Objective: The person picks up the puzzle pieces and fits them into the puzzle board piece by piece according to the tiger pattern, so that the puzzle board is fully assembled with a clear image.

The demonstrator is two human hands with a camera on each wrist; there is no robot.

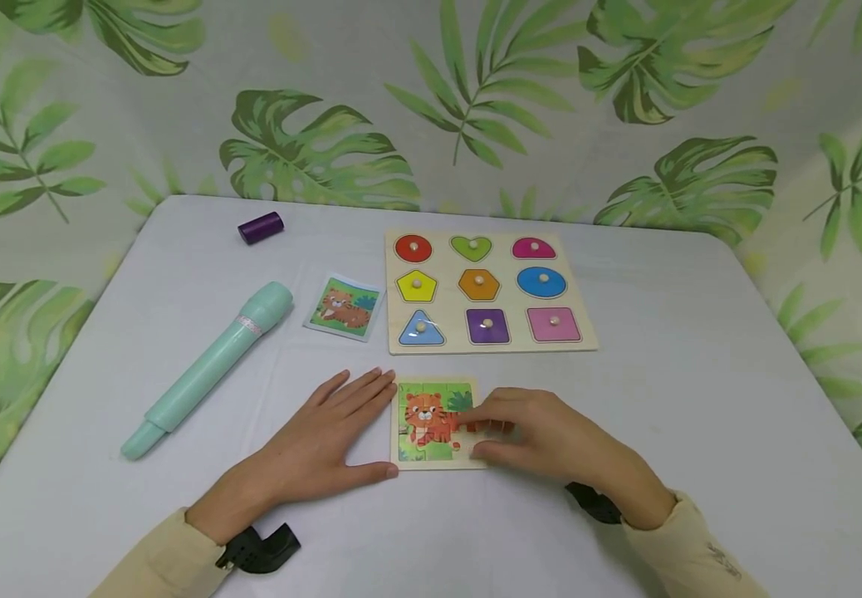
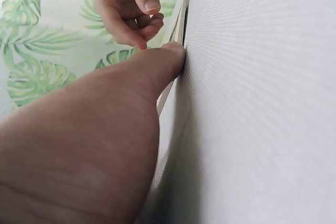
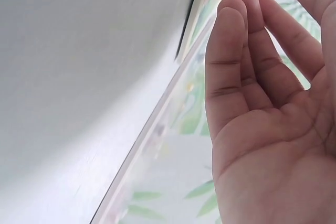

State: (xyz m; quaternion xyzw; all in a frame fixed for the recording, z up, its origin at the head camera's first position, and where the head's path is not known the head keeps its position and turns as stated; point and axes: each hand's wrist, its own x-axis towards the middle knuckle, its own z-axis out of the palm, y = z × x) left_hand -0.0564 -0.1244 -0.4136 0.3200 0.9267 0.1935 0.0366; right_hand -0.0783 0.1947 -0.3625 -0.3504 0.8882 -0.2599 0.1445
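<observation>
A small wooden jigsaw puzzle with a tiger picture lies flat on the table in the head view. My left hand rests at its left side, fingers straight and thumb stretched to the lower left corner. The left thumb presses against the board's edge in the left wrist view. Over the right part of the puzzle is my right hand, its index fingertip touching the tiger picture. The other right fingers are bent loosely, with nothing seen between them. Pale bare wood shows at the puzzle's lower right, partly under that hand.
Behind the puzzle lies a wooden shape board with coloured knobbed pieces. A tiger picture card is left of it. Further left are a mint-green tube-shaped object and a dark purple cylinder. All lie on a white-covered table.
</observation>
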